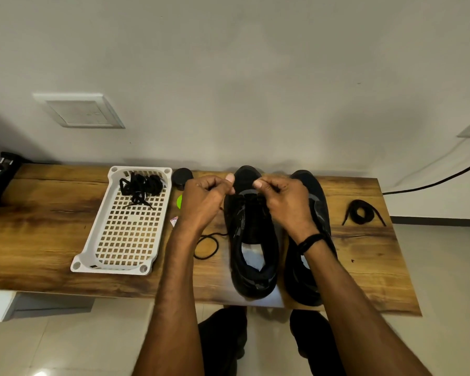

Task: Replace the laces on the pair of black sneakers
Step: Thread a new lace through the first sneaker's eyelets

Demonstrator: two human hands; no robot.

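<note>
Fingers [228, 183] of left hand [204, 202] and right hand [285, 204] pinching black lace [206, 248], matte black sneaker [251, 240] beneath, second sneaker [320, 202] alongside

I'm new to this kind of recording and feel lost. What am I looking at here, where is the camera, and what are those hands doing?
There is no machine here. A person wears a camera on the head, looking down at their own arms. On the wooden table stand a left sneaker and a right sneaker, both black. The left hand and right hand work over the left sneaker's front eyelets. Each seems to pinch the black lace, whose slack loops on the table. A white basket holds a tangle of laces. A coiled lace lies at the right.
</note>
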